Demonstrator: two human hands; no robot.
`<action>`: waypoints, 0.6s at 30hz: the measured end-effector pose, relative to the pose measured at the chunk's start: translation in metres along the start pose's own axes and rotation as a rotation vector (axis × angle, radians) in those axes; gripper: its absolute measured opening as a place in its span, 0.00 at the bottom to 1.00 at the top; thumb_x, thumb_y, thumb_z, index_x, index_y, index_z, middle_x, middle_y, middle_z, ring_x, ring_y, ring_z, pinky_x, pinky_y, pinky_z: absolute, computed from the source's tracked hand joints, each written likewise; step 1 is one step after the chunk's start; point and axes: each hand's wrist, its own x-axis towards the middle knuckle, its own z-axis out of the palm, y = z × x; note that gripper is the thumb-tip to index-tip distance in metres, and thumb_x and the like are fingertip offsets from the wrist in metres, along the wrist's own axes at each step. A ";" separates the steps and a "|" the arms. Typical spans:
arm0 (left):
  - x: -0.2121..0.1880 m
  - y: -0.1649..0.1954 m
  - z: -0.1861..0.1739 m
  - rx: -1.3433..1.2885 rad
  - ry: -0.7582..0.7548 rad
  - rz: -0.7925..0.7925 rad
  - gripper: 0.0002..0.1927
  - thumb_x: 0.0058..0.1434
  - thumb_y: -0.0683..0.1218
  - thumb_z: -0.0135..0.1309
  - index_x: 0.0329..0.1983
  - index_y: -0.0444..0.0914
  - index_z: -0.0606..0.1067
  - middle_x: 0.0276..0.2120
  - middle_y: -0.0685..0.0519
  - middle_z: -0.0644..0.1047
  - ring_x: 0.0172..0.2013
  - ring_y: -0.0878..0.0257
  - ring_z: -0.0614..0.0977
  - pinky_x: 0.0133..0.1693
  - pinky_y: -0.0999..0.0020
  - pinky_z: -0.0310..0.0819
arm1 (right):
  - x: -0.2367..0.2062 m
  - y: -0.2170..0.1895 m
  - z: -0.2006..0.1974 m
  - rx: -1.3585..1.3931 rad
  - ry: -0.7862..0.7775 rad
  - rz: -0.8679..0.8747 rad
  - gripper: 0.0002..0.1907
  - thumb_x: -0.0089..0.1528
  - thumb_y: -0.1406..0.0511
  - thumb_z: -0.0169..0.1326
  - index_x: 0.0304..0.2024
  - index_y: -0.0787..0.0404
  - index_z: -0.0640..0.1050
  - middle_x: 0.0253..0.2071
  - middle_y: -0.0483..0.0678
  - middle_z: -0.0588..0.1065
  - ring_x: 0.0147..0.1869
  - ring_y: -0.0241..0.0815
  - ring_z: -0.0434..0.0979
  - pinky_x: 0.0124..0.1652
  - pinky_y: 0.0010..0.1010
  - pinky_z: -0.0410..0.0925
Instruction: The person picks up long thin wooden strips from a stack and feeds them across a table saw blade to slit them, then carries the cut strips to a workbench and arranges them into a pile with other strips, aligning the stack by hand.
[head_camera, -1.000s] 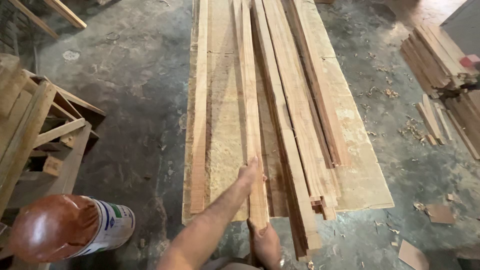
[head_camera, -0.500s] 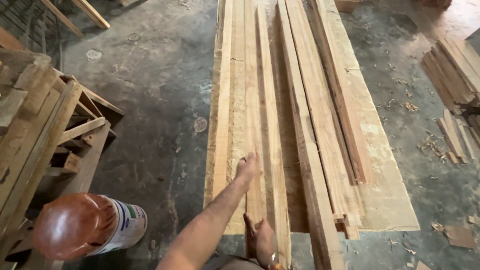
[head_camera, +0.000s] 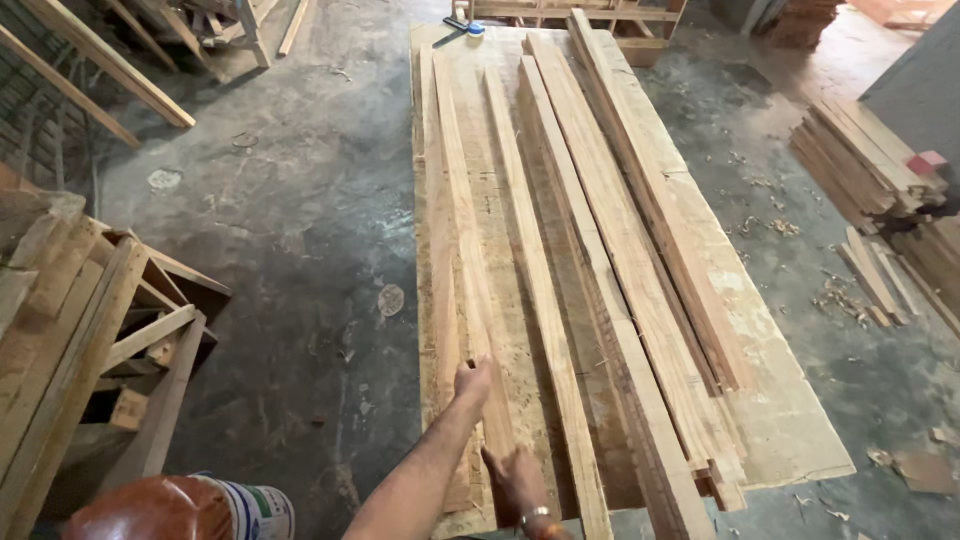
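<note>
— Lining up one strip, it seems?
— Yes. The left hand (head_camera: 475, 380) lies open on the narrow strip (head_camera: 465, 250), second from left on the wide board (head_camera: 780, 420). The right hand (head_camera: 515, 478) touches its near end; whether it grips, I cannot tell. Shifting it, I think, needs both hands pushing together.
— Counts?
— One can (head_camera: 190, 510), two hands, about seven strips.

Pale tan planks (head_camera: 470, 260), grey floor (head_camera: 300, 230)

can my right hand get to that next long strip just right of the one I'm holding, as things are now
Probably yes. The right hand rests at the near end of the held strip, and the next strip lies flat just beside it on the wide board, its near end uncovered, with nothing lying across it.
</note>
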 end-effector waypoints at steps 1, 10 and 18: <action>0.000 0.001 -0.004 0.148 0.094 0.060 0.24 0.62 0.55 0.55 0.53 0.33 0.75 0.46 0.39 0.80 0.46 0.46 0.81 0.47 0.52 0.76 | 0.006 -0.006 -0.002 0.017 0.011 -0.038 0.41 0.61 0.39 0.55 0.51 0.71 0.72 0.36 0.59 0.80 0.43 0.57 0.83 0.45 0.45 0.75; -0.070 -0.034 -0.018 0.624 0.136 0.419 0.23 0.54 0.46 0.59 0.53 0.36 0.73 0.53 0.40 0.71 0.58 0.43 0.70 0.58 0.52 0.66 | -0.006 0.048 -0.040 0.018 0.512 -0.240 0.19 0.59 0.56 0.57 0.47 0.60 0.79 0.46 0.57 0.77 0.52 0.60 0.76 0.51 0.48 0.69; -0.124 -0.058 0.038 0.628 -0.059 0.522 0.17 0.57 0.46 0.57 0.48 0.36 0.75 0.46 0.42 0.75 0.52 0.45 0.75 0.55 0.53 0.69 | -0.083 0.189 -0.108 -0.290 0.970 0.220 0.29 0.51 0.55 0.62 0.53 0.55 0.73 0.51 0.52 0.74 0.59 0.55 0.69 0.53 0.52 0.63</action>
